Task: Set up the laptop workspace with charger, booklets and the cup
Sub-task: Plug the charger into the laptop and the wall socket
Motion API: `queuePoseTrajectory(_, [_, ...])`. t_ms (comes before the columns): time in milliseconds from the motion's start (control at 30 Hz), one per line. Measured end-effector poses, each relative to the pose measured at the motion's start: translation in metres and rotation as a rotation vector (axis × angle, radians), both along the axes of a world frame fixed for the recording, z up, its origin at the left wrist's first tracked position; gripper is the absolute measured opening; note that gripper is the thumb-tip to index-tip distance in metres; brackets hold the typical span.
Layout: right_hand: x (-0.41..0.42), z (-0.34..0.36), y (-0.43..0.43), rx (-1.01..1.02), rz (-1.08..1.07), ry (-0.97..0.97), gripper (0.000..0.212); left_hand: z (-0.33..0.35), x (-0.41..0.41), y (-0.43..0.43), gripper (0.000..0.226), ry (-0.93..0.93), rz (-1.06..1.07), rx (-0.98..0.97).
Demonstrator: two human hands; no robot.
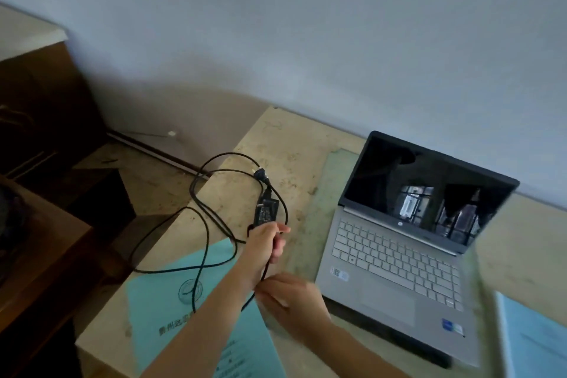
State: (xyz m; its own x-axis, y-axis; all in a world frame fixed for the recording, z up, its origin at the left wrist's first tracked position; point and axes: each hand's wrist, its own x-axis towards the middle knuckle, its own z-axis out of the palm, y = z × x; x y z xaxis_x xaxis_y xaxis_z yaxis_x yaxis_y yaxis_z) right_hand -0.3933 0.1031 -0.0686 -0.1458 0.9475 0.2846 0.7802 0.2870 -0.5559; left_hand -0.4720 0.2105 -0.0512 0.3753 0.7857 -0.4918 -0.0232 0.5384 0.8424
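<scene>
From the head camera, the left hand (267,242) holds the black charger brick (266,210) up above the table (277,144), close to its left edge. The fingers wrap around the bottom end of the brick, so it stands up off the top.

The right hand (290,294) is just below, almost touching the left wrist. It looks closed on the cord (201,218), but it is blurry. I think it holds the cord there to pull the tangle straight.

The cord hangs in big messy loops, and some hang past the left edge over the floor (159,181). The plug (260,174) dangles near the top of the brick and is not in any socket.

The open laptop (408,258) sits by the far edge, near the wall (337,40). Its screen is dark, and nothing is plugged into it yet.

One blue booklet (171,294) lies flat at the near left corner, under the left arm. A second blue booklet (535,341) lies right of the laptop.

No cup shows here. I think the charger step is just starting.
</scene>
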Motion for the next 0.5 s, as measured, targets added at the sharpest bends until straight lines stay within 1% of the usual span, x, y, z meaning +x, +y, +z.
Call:
queuePoseTrajectory(33, [0.006, 0.000, -0.008, -0.028, -0.071, 0.074, 0.017, 0.002, 0.005, -0.008, 0.034, -0.042, -0.012, -0.010])
queuePoseTrajectory(100, [0.025, 0.004, -0.025, -0.054, -0.294, 0.254, 0.020, 0.007, 0.020, -0.025, 0.036, -0.084, -0.075, -0.020])
queuePoseTrajectory(167, [0.049, 0.011, -0.035, -0.064, -0.502, 0.507, 0.016, 0.011, 0.036, -0.044, 0.037, -0.118, -0.164, -0.044])
queuePoseTrajectory(233, [0.075, 0.019, -0.042, -0.061, -0.663, 0.675, 0.015, 0.014, 0.055, -0.066, 0.036, -0.137, -0.265, -0.056])
queuePoseTrajectory(300, [0.098, 0.025, -0.052, -0.070, -0.742, 0.807, 0.018, 0.016, 0.076, -0.089, 0.032, -0.137, -0.373, -0.069])
queuePoseTrajectory(400, [0.125, 0.026, -0.078, -0.080, -0.806, 0.928, 0.026, 0.015, 0.110, -0.122, 0.028, -0.074, -0.504, -0.119])
queuePoseTrajectory(500, [0.147, 0.020, -0.113, -0.090, -0.915, 1.055, 0.021, 0.011, 0.142, -0.155, 0.028, -0.013, -0.577, -0.172])
